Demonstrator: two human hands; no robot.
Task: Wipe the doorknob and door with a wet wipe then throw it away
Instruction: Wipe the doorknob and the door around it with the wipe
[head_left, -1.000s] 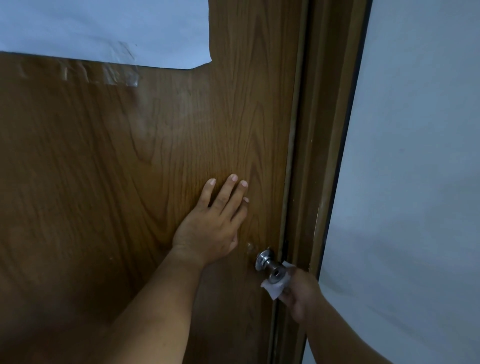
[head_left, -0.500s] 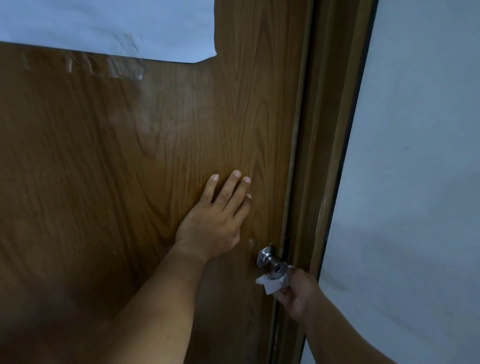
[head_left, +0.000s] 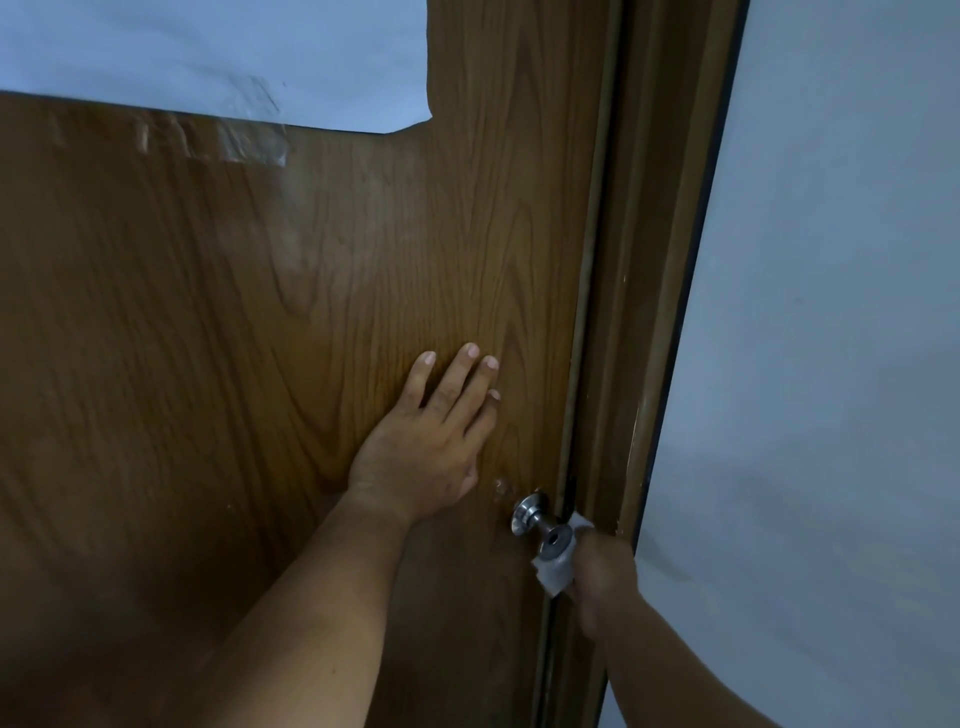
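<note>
A brown wooden door (head_left: 363, 291) with a clear grain pattern fills most of the view. On its right side runs the brown door frame (head_left: 654, 260), and beyond the frame there is a pale grey-blue wall (head_left: 831, 312). The light in the room is dim.

The left hand (head_left: 426, 441) lies flat on the door, palm against the wood, with the fingers stretched and pointing up and a little to the right. It rests just to the upper left of the doorknob, and its forearm comes up from the lower edge of the view.

The right hand (head_left: 605, 577) is closed around a white wet wipe (head_left: 556, 569) and presses it against the round end of the metal doorknob (head_left: 543, 527). The wipe covers the lower and right part of the knob, and a small corner of it shows above the hand. The hand itself is a little blurred.

A large white sheet of paper (head_left: 208, 52) is fixed on the top part of the door, and a strip of clear tape (head_left: 213, 137) is seen under its lower edge.
</note>
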